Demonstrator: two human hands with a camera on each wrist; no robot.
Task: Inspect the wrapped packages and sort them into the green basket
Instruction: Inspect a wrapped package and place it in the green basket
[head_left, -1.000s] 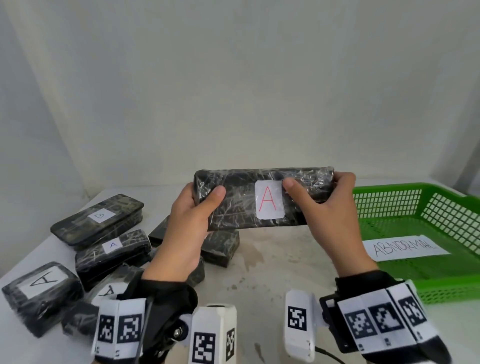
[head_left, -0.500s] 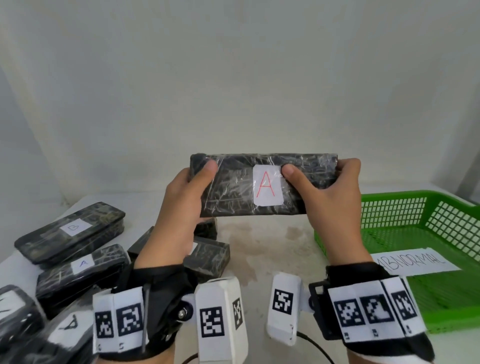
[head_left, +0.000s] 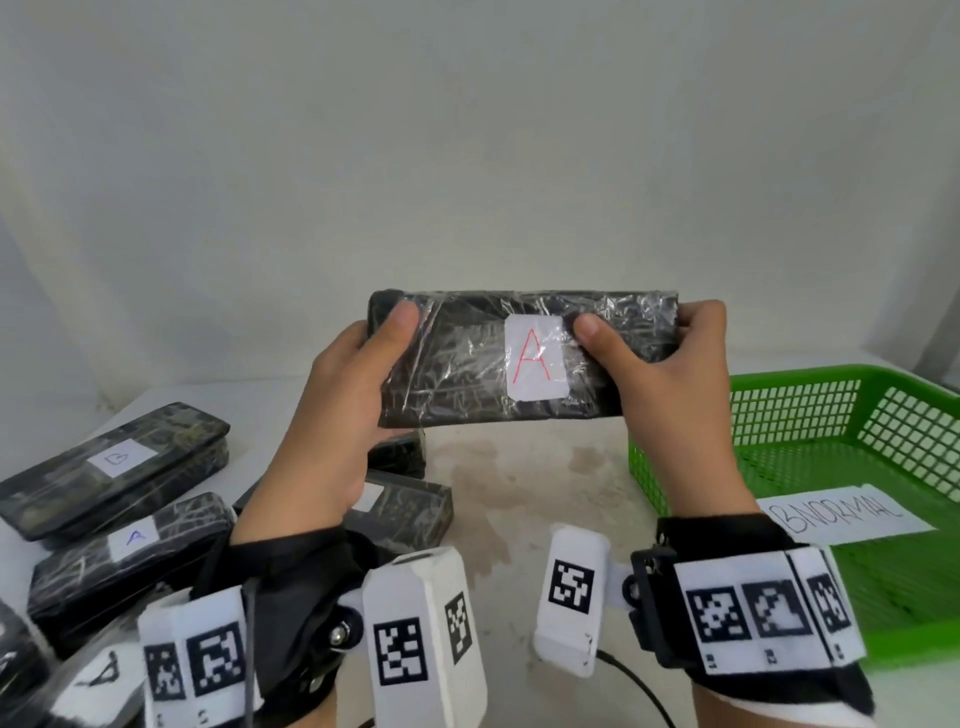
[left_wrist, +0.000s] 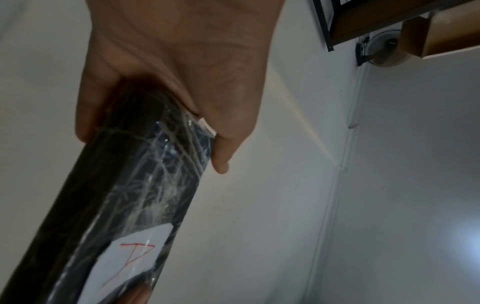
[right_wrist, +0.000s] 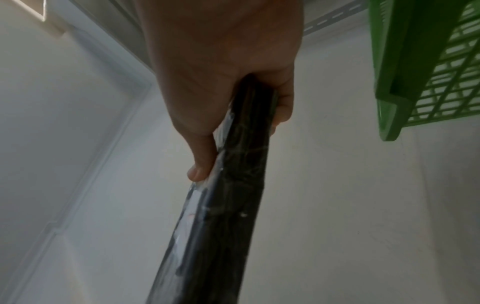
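Observation:
A long black package (head_left: 467, 364) wrapped in clear film, with a white label bearing a red letter A, is held up in front of me, level and facing me. My left hand (head_left: 358, 384) grips its left end, thumb on the front face. My right hand (head_left: 660, 364) grips its right end, thumb beside the label. In the left wrist view the package (left_wrist: 124, 205) runs down from the left hand (left_wrist: 182, 86). The right wrist view shows the package (right_wrist: 223, 195) edge-on below the right hand (right_wrist: 223, 67). The green basket (head_left: 893, 426) stands on the table at the right.
Several more wrapped black packages (head_left: 111, 462) with A and B labels lie on the white table (head_left: 540, 483) at the left and under my left hand. A paper sheet reading ABNORMAL (head_left: 841, 514) lies inside the basket. A pale wall stands close behind.
Both hands have lifted the package a little higher and kept it level. My view has shifted, so the packages on the left sit lower and further left in the frame.

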